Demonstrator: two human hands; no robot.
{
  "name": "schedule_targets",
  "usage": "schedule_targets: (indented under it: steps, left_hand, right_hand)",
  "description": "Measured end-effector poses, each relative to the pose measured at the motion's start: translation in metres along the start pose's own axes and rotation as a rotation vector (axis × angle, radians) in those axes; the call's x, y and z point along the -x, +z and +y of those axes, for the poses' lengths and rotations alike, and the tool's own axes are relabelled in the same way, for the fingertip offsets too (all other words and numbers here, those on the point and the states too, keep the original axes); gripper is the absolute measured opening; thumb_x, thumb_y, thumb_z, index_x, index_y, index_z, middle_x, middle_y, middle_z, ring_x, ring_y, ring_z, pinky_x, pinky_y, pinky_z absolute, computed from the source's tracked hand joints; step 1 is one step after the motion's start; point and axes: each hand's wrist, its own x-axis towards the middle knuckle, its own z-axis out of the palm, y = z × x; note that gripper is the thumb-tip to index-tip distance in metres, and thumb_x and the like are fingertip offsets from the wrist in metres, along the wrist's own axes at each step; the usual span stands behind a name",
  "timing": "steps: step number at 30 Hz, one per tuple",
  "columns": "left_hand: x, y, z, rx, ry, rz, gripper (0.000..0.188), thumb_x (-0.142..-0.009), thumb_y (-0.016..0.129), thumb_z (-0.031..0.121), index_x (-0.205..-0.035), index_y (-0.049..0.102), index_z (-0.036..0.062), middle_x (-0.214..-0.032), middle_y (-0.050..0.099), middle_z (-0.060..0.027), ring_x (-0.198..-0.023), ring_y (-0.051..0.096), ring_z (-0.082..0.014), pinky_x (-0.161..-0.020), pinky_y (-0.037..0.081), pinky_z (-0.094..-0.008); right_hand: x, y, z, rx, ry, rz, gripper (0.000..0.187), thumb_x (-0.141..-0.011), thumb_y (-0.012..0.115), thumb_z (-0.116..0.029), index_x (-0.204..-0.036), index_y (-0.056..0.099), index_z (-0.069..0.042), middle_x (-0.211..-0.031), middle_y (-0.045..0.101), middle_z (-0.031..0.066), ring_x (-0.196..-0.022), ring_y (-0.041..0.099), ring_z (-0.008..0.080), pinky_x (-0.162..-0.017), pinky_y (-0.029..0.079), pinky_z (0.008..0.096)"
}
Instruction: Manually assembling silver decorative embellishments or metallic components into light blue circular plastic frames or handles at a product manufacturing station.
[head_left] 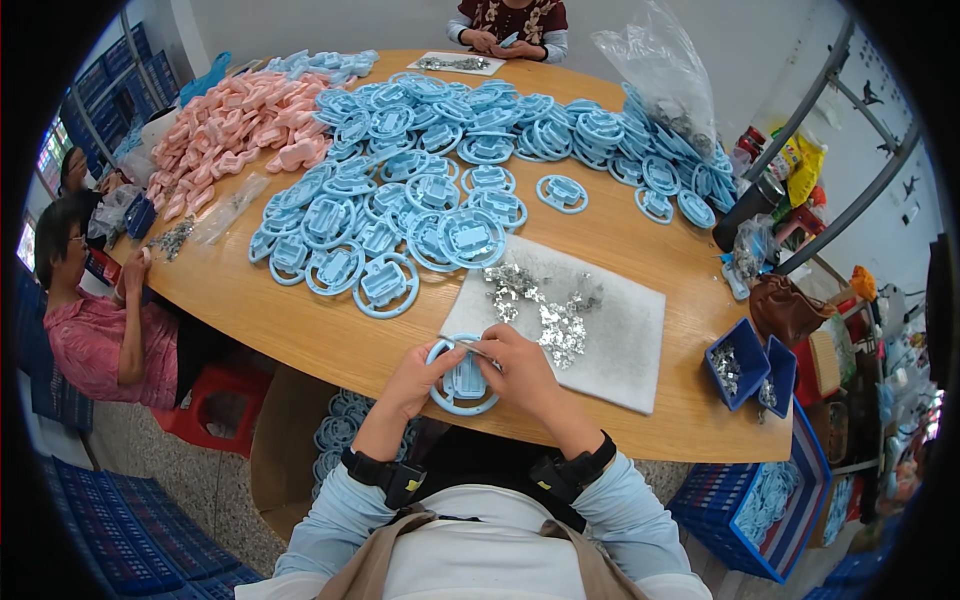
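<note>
At the table's near edge my left hand (412, 382) is closed on the rim of a round light-blue plastic part (466, 384), a ring with a boxy centre. My right hand (522, 368) pinches a slim silvery tool that looks like tweezers (462, 343), lying across the top of that part. What its tip touches is too small to make out. Just beyond my right hand, small shiny metal pieces (563, 335) lie in loose heaps on a white foam sheet (622, 365).
A big pile of blue ring parts (470, 235) spreads over the table, beside pink plastic parts (235, 130). Blue bins (738, 365) with metal pieces sit at the right edge. Below are a blue crate (745, 510) and a carton (290, 440). Other people work at the left and far side.
</note>
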Motion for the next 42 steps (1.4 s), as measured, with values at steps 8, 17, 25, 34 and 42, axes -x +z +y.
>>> schedule_targets:
  steps: [8, 17, 25, 34, 42]
  left_hand:
    - [0.001, 0.007, -0.001, -0.028, 0.043, 0.092, 0.021, -0.082, 0.067, 0.020, -0.093, 0.063, 0.0034, -0.073, 0.060, 0.0020, -0.059, 0.053, -0.0031, -0.049, 0.038, -0.0165]
    - [-0.001, 0.005, -0.004, -0.043, 0.036, 0.120, 0.018, -0.082, 0.066, 0.018, -0.090, 0.063, 0.0022, -0.072, 0.061, 0.0007, -0.059, 0.054, -0.0038, -0.048, 0.041, -0.0174]
    - [0.000, 0.006, -0.003, -0.040, 0.035, 0.111, 0.020, -0.082, 0.066, 0.019, -0.091, 0.063, 0.0020, -0.071, 0.061, 0.0006, -0.058, 0.054, -0.0039, -0.047, 0.040, -0.0174]
    - [0.002, 0.007, 0.000, -0.051, 0.021, 0.108, 0.021, -0.084, 0.064, 0.021, -0.093, 0.063, 0.0017, -0.072, 0.061, 0.0001, -0.057, 0.053, -0.0038, -0.048, 0.039, -0.0172]
    - [0.001, 0.006, -0.002, -0.033, 0.027, 0.077, 0.019, -0.085, 0.063, 0.021, -0.090, 0.063, 0.0031, -0.071, 0.061, 0.0008, -0.057, 0.053, -0.0035, -0.048, 0.039, -0.0171]
  right_hand:
    - [0.006, 0.003, -0.005, 0.017, 0.002, 0.062, 0.017, -0.079, 0.061, -0.011, -0.095, 0.065, -0.010, -0.092, 0.057, 0.0080, -0.066, 0.061, 0.0284, -0.056, 0.050, 0.0363]
    - [0.010, 0.007, -0.009, 0.103, -0.006, 0.109, 0.014, -0.079, 0.061, -0.014, -0.091, 0.063, -0.007, -0.088, 0.056, 0.0072, -0.061, 0.060, 0.0269, -0.053, 0.049, 0.0350]
    - [0.011, 0.007, -0.009, 0.070, -0.009, 0.147, 0.013, -0.080, 0.061, -0.014, -0.091, 0.064, -0.009, -0.086, 0.056, 0.0066, -0.060, 0.059, 0.0267, -0.052, 0.049, 0.0346]
    - [0.011, 0.004, -0.008, 0.022, 0.033, 0.118, 0.013, -0.076, 0.065, -0.010, -0.089, 0.066, -0.006, -0.082, 0.058, 0.0083, -0.061, 0.060, 0.0251, -0.053, 0.048, 0.0320]
    - [0.011, 0.005, -0.006, 0.001, 0.019, 0.141, 0.011, -0.077, 0.063, -0.013, -0.085, 0.064, -0.007, -0.081, 0.057, 0.0069, -0.059, 0.059, 0.0273, -0.052, 0.048, 0.0354]
